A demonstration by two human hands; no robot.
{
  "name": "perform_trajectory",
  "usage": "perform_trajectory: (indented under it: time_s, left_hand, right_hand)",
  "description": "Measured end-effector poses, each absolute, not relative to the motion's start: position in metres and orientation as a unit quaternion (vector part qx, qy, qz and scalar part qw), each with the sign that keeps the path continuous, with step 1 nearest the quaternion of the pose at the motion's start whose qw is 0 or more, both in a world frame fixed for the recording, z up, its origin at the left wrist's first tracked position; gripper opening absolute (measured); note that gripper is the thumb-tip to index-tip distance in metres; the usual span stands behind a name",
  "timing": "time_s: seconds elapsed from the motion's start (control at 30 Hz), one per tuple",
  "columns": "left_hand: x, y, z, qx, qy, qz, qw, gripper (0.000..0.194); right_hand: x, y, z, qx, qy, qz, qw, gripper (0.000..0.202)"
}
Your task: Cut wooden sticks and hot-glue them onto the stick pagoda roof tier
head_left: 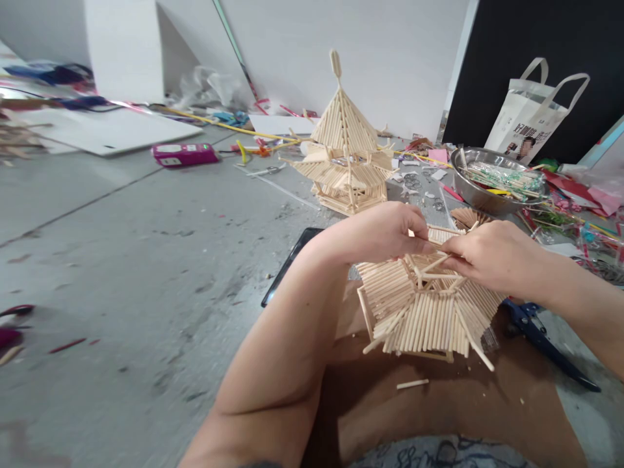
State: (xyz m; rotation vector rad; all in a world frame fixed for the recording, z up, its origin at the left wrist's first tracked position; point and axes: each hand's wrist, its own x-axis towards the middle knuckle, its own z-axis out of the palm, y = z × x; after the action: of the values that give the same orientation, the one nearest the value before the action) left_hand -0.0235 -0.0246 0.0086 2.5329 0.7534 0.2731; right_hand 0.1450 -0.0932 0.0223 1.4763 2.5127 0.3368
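Note:
A half-height pavilion model of thin wooden sticks [431, 322] rests low in front of me, its slatted roof panels sloping out around a polygonal top opening. Over its far rim, my left hand [390, 231] pinches with thumb and forefinger. Opposite it, my right hand [492, 257] is closed too, its fingertips almost meeting the left ones. A wooden stick shows between the fingertips; whether it is loose or part of the frame I cannot tell. Beyond stands a taller stick pavilion [348, 169] with tiered roofs and a pointed finial.
Blue-handled pliers [541, 338] lie right of the model. A dark phone [292, 263] is partly behind my left arm. One loose stick [412, 385] lies near me. A metal bowl [480, 195] holds sticks, beside a white bag [531, 120]. A magenta device [184, 155] sits farther left.

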Motion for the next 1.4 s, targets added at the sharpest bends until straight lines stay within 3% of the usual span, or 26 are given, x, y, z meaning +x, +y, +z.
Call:
perform_trajectory:
  time_s: [0.43, 1.1, 1.23, 1.4]
  left_hand:
    - [-0.023, -0.025, 0.009, 0.926, 0.271, 0.114, 0.236, 0.025]
    - [-0.028, -0.026, 0.011, 0.884, 0.325, 0.12, 0.314, 0.027]
    - [-0.03, -0.025, 0.011, 0.888, 0.324, 0.138, 0.297, 0.027]
    - [-0.032, -0.025, 0.011, 0.88, 0.341, 0.173, 0.283, 0.025]
  right_hand:
    - [0.146, -0.09, 0.026, 0.505, 0.85, 0.1, 0.112, 0.031]
    - [0.156, -0.084, 0.033, 0.497, 0.863, 0.018, 0.095, 0.038]
    - [0.163, -0.086, 0.037, 0.499, 0.865, -0.017, 0.054, 0.037]
    - [0.184, -0.094, 0.042, 0.519, 0.849, -0.072, -0.066, 0.035]
